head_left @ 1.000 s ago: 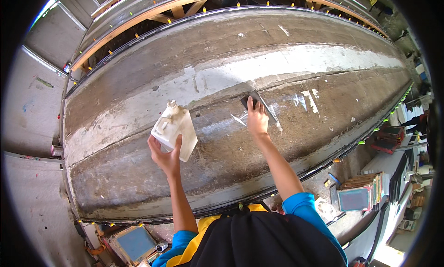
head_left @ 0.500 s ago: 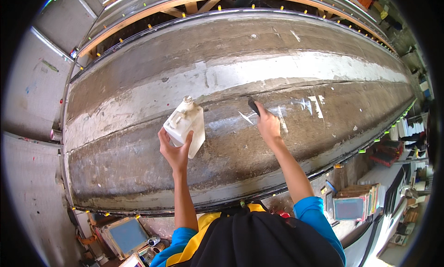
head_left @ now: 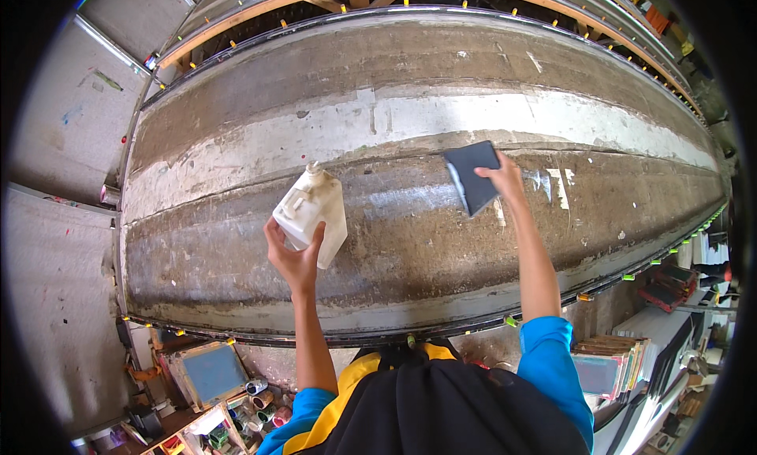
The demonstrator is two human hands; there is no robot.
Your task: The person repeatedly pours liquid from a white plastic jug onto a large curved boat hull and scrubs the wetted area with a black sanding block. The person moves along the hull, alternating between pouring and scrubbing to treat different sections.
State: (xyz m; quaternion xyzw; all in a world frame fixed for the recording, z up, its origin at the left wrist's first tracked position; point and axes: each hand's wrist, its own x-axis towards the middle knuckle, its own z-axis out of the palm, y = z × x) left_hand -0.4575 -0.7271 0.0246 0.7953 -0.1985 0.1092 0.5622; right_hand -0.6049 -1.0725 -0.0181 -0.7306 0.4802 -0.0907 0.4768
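My left hand (head_left: 293,259) is closed round the lower end of a white plastic jug (head_left: 314,214), held tilted over the table with its neck pointing away from me. To the right, my right hand (head_left: 509,180) grips a dark, flat, rectangular spreader (head_left: 473,171), thumb on its broad face. A whitish edge shows along the spreader's left side. Below both hands lies a long, stained brown table (head_left: 426,266) with a broad white band (head_left: 489,112) across it. A shiny whitish smear (head_left: 410,199) runs between the jug and the spreader; several pale scraps or marks (head_left: 561,188) lie farther right.
Small yellow and green clips (head_left: 628,277) line the table's edges. Beyond it runs another table with a wooden rail (head_left: 300,8). Framed screens (head_left: 206,374) and cans (head_left: 264,400) stand low at the left, stacked frames (head_left: 607,368) at the right. A grey wall (head_left: 63,281) borders the left.
My right hand has moved right and turned the spreader, so its broad face now shows instead of its narrow edge. The jug stays in my left hand, nearly unmoved. The view has shifted slightly.
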